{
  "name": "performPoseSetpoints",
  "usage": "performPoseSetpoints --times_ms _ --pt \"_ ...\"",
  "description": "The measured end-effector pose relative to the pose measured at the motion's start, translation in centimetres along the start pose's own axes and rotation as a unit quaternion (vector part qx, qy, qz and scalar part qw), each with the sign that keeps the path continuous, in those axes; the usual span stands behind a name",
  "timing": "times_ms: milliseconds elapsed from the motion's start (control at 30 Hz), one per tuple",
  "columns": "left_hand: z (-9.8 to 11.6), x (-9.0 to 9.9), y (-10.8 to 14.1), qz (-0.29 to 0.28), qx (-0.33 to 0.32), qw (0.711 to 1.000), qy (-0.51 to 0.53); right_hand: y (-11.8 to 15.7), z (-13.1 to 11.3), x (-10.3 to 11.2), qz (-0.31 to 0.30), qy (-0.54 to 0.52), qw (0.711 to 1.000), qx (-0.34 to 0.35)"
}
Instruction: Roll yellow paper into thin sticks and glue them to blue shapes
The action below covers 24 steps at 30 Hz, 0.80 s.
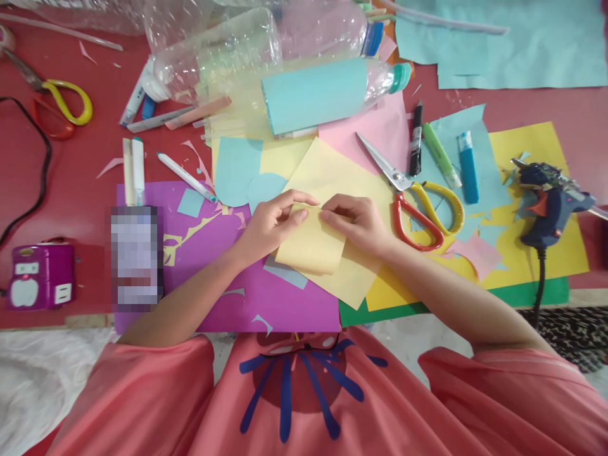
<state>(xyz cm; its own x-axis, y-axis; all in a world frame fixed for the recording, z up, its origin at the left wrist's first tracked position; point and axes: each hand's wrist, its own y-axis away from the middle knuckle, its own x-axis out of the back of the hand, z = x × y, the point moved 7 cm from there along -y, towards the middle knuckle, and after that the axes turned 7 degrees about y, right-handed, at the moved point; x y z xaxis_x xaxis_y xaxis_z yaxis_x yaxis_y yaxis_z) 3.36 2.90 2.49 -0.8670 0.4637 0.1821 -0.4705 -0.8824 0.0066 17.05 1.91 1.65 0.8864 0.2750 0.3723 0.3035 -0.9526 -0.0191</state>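
Observation:
Between my hands is a small piece of yellow paper (311, 244), its lower end curved over as if folded or rolled. My left hand (280, 218) pinches its upper left edge between thumb and fingers. At the upper right edge, my right hand (354, 218) pinches the same paper. Under it lies a larger pale yellow sheet (358, 278), turned at an angle. Scissors with red and yellow handles (401, 183) lie part-open just right of my right hand. Light blue cut pieces (240, 171) lie beyond my left hand.
A plastic bottle wrapped in light blue paper (318, 95) lies at the back beside clear bottles (218, 50). A glue gun (546, 202) rests at right on yellow paper. Markers (137, 171), a phone (136, 259) and a purple box (42, 275) are at left. Purple paper (213, 266) covers the front.

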Motion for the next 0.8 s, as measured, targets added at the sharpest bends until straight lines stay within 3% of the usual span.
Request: performPoseSetpoints --times_ms 267,467,667,800 --pt "-0.5 0.6 -0.2 0.031 0.016 0.998 0.044 -0.1 0.6 0.1 0.000 -0.028 0.999 -0.030" --pt "-0.4 0.7 -0.1 0.041 0.028 0.998 0.039 -0.2 0.5 0.0 -0.002 -0.026 1.000 -0.014" --pt "0.2 0.6 -0.2 0.007 0.005 1.000 0.004 0.0 0.1 -0.8 -0.058 -0.014 0.998 0.021" --pt "-0.3 0.9 -0.4 -0.010 0.041 0.998 0.057 -0.1 -0.1 0.4 0.016 0.014 1.000 0.021"
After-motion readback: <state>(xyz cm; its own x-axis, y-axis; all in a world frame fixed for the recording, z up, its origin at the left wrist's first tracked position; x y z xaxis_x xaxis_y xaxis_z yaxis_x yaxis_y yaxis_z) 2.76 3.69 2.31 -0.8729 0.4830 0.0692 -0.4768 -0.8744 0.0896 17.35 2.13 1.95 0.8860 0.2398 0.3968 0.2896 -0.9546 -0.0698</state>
